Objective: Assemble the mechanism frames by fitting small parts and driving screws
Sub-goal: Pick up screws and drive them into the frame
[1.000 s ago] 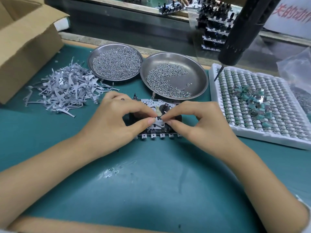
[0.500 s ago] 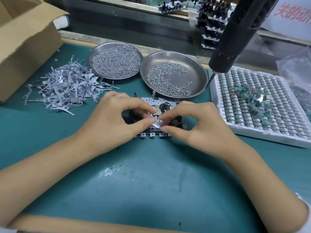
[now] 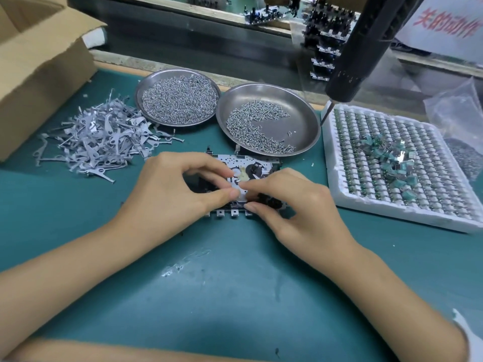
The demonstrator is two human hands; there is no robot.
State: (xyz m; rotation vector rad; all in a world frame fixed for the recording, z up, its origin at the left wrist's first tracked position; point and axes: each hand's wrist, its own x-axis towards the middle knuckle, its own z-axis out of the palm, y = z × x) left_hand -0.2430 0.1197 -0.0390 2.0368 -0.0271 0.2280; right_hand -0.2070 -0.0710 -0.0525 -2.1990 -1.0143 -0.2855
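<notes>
Landmark: flat metal mechanism frame (image 3: 236, 163), perforated silver plate with black parts and a row of small tabs along its near edge, lying flat on the green work mat (image 3: 235, 296) at centre.

Left hand (image 3: 167, 194): over the left half of the frame, thumb and forefinger curled and pinched together on a small pale metal part (image 3: 241, 193) sitting on the frame's middle. Right hand (image 3: 303, 207): over the frame's right half, fingers curled, forefinger tip meeting the same part from the right, thumb tip against the frame's near edge. Both hands grip; fingertips nearly touch each other over the part. The part's exact shape is mostly hidden by the fingers.

Behind the frame, just touching or overlapping its far edge: round steel dish (image 3: 303, 111) with a loose crescent of small silver screws (image 3: 251, 126). Behind and left of the frame: second round steel dish (image 3: 146, 84), filled with small silver springs or screws (image 3: 180, 100); cannot tell which.

Left of the frame, apart from it: heap of flat grey stamped metal levers (image 3: 99, 137). Further left: brown open cardboard box (image 3: 39, 64).

Right of the frame, near but not touching: white foam tray (image 3: 332, 173) gridded with small components, with loose teal-green pieces (image 3: 392, 163) piled on top.

Above and right of the frame: black hanging electric screwdriver (image 3: 366, 43), tilted, bit tip over the foam tray's far-left corner, held by neither hand.
</notes>
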